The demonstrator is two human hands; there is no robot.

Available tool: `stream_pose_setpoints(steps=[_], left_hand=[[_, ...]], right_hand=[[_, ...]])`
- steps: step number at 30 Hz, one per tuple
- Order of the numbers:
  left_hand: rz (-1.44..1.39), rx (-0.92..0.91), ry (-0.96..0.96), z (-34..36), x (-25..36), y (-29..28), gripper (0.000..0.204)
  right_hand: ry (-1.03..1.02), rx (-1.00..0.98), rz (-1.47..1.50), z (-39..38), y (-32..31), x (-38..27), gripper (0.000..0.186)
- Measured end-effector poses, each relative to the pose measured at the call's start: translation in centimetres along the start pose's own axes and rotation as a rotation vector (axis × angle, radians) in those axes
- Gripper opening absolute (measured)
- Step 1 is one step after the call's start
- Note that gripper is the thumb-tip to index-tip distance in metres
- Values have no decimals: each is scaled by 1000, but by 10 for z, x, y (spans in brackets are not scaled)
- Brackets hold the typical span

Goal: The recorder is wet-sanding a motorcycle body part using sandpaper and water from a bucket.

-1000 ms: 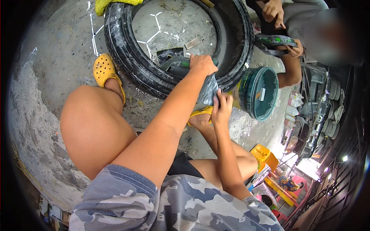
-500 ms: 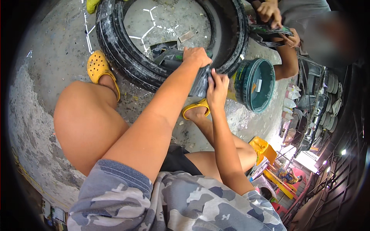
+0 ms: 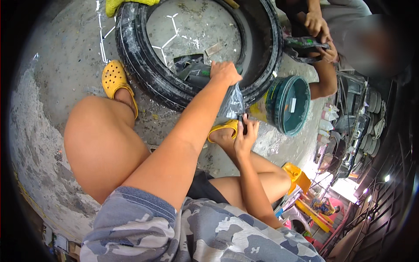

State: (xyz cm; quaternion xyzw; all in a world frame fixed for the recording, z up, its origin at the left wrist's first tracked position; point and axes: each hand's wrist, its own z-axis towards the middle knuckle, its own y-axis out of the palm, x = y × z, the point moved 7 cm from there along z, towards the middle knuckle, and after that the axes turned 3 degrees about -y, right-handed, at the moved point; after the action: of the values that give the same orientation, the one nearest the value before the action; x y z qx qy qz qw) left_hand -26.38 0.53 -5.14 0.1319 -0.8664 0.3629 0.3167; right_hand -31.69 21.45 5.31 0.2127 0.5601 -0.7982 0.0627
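My left hand (image 3: pixel 224 72) is closed on a dark, flexible sheet with green marks (image 3: pixel 196 73), over the near side of a large black tire (image 3: pixel 144 77). Below that fist hangs a shiny, see-through grey plastic film (image 3: pixel 231 104), stretched down toward my right hand (image 3: pixel 246 134). The right fingers pinch a small dark piece (image 3: pixel 241 120) at the film's lower end; whether it is part of the film or a separate thing I cannot tell. Dusty white smears cover the tire, which lies flat on the concrete floor.
Right of the tire stands a green bucket (image 3: pixel 283 107) with a pale piece inside. A co-worker's hands (image 3: pixel 321 32) hold a black strip at the upper right. A yellow-green cloth (image 3: pixel 131 3) lies on the tire's far side. A small flat block (image 3: pixel 213 49) sits inside the ring.
My right hand has moved down, away from my left hand, and the film between them is drawn out longer. My left hand keeps its grip near the tire's rim.
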Motion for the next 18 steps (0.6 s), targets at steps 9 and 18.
stream_pose_setpoints(steps=[9, 18], left_hand=[[-47, -25, -8, -2, 3, -13, 62], [-75, 8, 9, -3, 13, -8, 62]], right_hand=[[-21, -74, -27, 55, 24, -7, 25], [-71, -59, -111, 93, 33, -12, 24]])
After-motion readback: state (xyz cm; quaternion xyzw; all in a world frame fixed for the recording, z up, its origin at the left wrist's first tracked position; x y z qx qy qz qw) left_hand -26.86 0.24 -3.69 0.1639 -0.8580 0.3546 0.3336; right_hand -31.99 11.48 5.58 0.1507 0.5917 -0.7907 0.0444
